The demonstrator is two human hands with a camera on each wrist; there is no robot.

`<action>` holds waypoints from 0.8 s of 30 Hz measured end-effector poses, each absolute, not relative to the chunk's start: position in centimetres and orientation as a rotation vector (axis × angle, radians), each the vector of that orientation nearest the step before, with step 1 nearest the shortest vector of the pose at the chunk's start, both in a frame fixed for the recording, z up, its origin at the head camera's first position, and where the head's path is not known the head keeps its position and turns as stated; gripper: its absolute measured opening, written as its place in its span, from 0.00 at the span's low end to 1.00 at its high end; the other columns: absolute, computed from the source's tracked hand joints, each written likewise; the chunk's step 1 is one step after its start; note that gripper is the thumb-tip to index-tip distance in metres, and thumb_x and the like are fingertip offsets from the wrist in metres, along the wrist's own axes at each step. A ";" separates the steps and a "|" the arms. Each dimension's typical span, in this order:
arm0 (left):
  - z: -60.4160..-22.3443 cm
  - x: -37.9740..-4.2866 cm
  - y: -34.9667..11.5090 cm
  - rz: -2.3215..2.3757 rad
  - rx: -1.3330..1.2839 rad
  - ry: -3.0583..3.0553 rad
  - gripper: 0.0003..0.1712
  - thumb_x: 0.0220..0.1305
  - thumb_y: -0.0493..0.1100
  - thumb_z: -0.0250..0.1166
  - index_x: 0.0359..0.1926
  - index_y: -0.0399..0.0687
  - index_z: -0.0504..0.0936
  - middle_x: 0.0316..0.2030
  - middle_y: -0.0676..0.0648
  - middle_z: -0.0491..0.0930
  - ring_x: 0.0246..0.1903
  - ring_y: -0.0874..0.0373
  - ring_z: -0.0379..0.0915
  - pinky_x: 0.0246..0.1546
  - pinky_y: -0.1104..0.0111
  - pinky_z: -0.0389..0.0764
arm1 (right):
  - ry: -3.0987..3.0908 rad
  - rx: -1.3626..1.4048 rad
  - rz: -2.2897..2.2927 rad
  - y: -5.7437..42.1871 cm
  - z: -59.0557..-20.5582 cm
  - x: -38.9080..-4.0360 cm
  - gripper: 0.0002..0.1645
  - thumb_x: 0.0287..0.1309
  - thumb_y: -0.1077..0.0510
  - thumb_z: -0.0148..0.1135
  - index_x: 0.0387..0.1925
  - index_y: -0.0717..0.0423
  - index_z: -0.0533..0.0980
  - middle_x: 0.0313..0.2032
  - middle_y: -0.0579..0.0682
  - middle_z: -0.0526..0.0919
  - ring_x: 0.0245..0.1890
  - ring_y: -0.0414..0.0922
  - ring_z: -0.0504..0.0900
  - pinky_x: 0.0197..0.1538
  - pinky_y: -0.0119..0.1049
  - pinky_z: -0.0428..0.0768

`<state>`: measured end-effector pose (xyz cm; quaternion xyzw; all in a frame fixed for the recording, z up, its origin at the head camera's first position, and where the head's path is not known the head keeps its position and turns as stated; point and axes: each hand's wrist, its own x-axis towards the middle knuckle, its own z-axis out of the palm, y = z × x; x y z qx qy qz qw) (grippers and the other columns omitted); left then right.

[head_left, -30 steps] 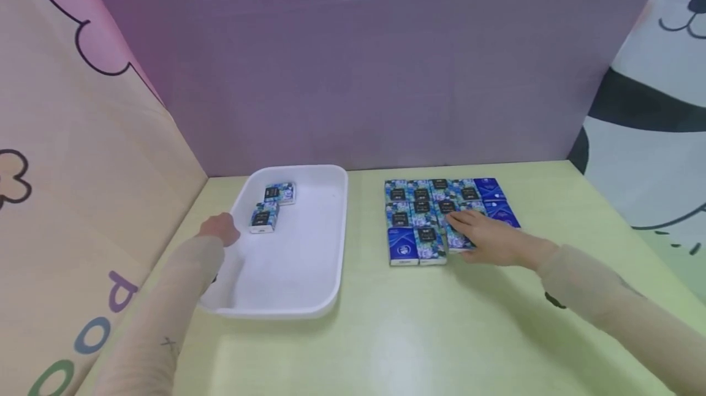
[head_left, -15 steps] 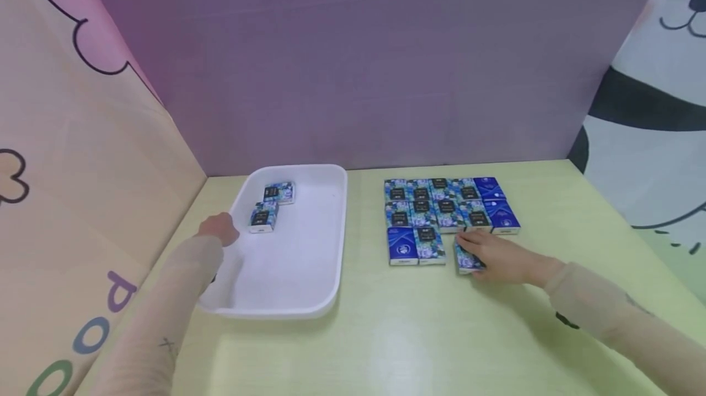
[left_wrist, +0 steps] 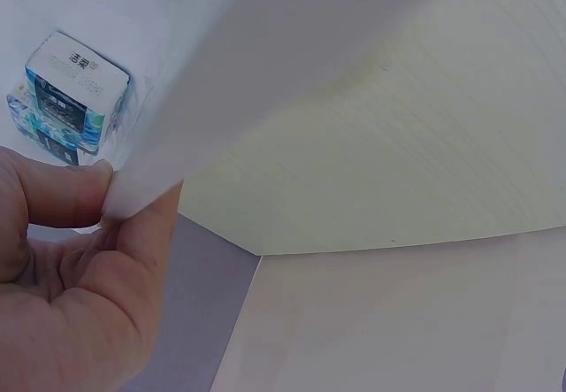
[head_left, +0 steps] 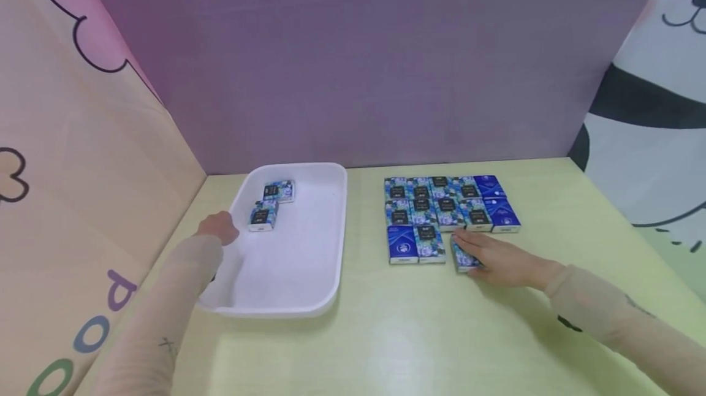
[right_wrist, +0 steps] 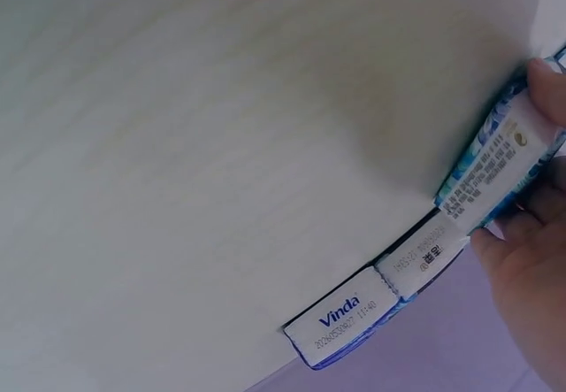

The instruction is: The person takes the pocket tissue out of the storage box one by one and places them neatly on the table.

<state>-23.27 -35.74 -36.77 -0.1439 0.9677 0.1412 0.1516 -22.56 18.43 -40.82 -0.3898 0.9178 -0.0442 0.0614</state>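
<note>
My left hand (head_left: 219, 227) pinches the left rim of a white plastic tub (head_left: 298, 267); the left wrist view shows thumb and fingers on its wall (left_wrist: 168, 135). Inside the tub lie two floral tissue packs (head_left: 263, 216), touching each other. On the table at the right, my right hand (head_left: 499, 259) grips a blue floral tissue pack (head_left: 462, 256) in front of a block of packs. The right wrist view has this held pack (right_wrist: 495, 175) between thumb and fingers, its printed side facing the camera, by a pack marked Vinda (right_wrist: 340, 317).
Several floral packs (head_left: 423, 213) and plain blue packs (head_left: 502, 215) lie flat in rows, edge to edge. A purple panel (head_left: 364, 77) stands behind the pale table (head_left: 364, 353). Printed cloth walls (head_left: 83, 157) rise on both sides.
My right hand has drawn a floral pack from the block's front row toward me and right, then shifted it slightly left. My left hand stays at the tub rim.
</note>
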 end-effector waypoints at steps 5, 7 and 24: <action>-36.9 -23.4 -35.8 0.374 -0.404 2.789 0.21 0.60 0.38 0.51 0.49 0.25 0.68 0.36 0.32 0.76 0.32 0.44 0.74 0.32 0.58 0.77 | 2.796 -1.259 -0.197 18.4 -41.1 -22.6 0.38 0.57 0.53 0.59 0.65 0.62 0.58 0.67 0.59 0.58 0.64 0.58 0.61 0.61 0.50 0.65; -36.9 -23.5 -35.8 0.374 -0.408 2.787 0.21 0.59 0.38 0.51 0.49 0.25 0.69 0.35 0.32 0.76 0.32 0.45 0.74 0.31 0.59 0.77 | 2.811 -1.308 -0.210 18.3 -41.1 -22.7 0.37 0.56 0.54 0.59 0.64 0.63 0.60 0.65 0.60 0.60 0.63 0.58 0.63 0.60 0.49 0.67; -36.8 -23.5 -35.7 0.372 -0.419 2.793 0.20 0.59 0.38 0.51 0.48 0.25 0.69 0.35 0.32 0.75 0.32 0.45 0.73 0.31 0.60 0.76 | 2.802 -1.280 -0.275 17.6 -41.4 -23.7 0.35 0.56 0.53 0.59 0.63 0.61 0.61 0.65 0.58 0.61 0.62 0.58 0.64 0.60 0.50 0.67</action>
